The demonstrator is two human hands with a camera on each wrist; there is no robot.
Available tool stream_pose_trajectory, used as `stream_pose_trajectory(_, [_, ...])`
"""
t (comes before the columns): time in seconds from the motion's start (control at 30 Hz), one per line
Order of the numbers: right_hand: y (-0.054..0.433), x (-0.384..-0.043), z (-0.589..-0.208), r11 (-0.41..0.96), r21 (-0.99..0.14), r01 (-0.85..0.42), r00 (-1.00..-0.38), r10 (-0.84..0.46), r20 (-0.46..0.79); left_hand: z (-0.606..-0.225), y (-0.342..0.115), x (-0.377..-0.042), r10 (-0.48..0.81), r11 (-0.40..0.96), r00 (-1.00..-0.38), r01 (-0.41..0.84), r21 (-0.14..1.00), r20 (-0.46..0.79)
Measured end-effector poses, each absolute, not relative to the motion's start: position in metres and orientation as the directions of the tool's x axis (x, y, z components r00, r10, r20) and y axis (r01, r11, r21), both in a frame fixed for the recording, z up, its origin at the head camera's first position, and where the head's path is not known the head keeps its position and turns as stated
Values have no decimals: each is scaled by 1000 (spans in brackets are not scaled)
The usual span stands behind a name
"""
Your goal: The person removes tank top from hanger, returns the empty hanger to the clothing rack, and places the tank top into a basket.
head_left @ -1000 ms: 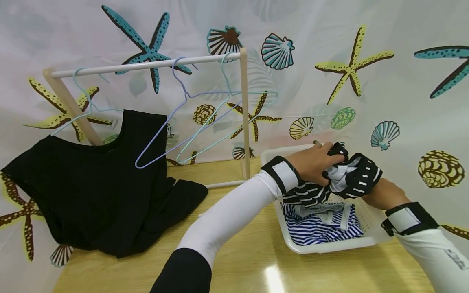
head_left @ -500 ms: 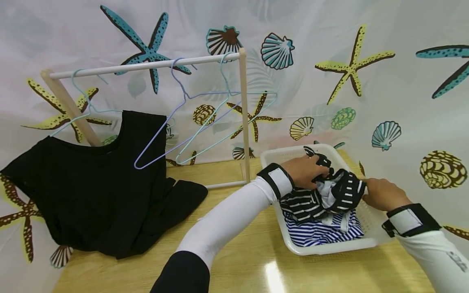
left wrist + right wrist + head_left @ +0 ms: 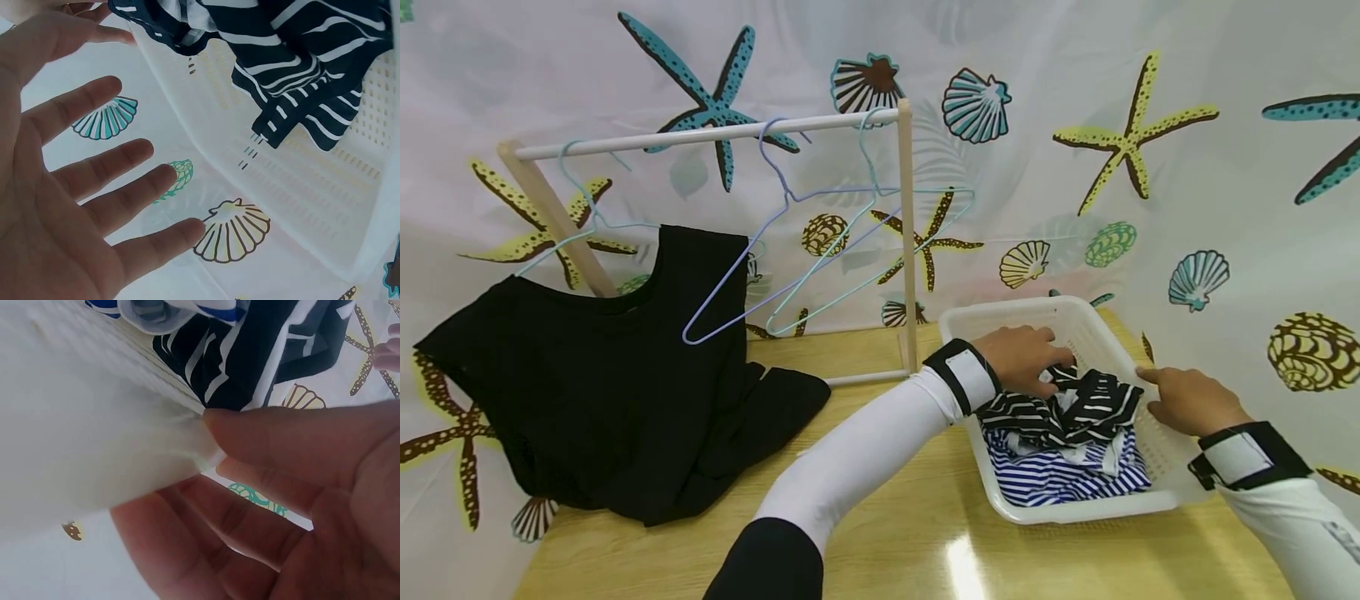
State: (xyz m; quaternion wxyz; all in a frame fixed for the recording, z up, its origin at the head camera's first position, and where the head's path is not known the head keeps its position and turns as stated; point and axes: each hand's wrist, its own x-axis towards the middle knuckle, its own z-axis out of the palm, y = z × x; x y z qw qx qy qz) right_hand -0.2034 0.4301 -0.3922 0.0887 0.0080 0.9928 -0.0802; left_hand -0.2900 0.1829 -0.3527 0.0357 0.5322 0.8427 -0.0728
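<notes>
My left hand (image 3: 1018, 358) hovers over the white basket (image 3: 1120, 507) with its fingers spread. In the left wrist view those fingers are apart and hold nothing. A black garment with white stripes (image 3: 1101, 404) lies heaped in the basket below that hand. Under it lies a blue-and-white striped garment (image 3: 1045, 479). At the basket's right side, my right hand (image 3: 1195, 402) grips the rim. The right wrist view shows its thumb on the rim's inner side and its fingers against the outer wall (image 3: 94, 444).
On the left, a rack with a white rail (image 3: 700, 136) carries a black top (image 3: 625, 400) on a teal hanger. A purple hanger (image 3: 787, 197) and another teal hanger (image 3: 874, 192) hang bare beside it. A patterned curtain (image 3: 1000, 192) backs the wooden table (image 3: 895, 517).
The black striped garment, held up in both hands a second ago, has dropped into the basket. My left hand has let go of it; my right hand has moved onto the rim.
</notes>
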Motion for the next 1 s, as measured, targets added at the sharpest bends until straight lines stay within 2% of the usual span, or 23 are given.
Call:
stream_pose_trajectory(0.33, [429, -209, -391, 983, -175, 51, -973, 10, -230, -356, 149, -298, 840, 522, -530, 848, -98, -113])
stream_pose_trajectory(0.73, [426, -206, -390, 982, -168, 83, -961, 34, -274, -365, 69, -305, 753, 653, -657, 749, -114, -7])
stream_pose_trajectory(1.0, [419, -208, -383, 989, -135, 61, -972, 28, -232, -367, 15, -303, 681, 732, -732, 682, 6, 20])
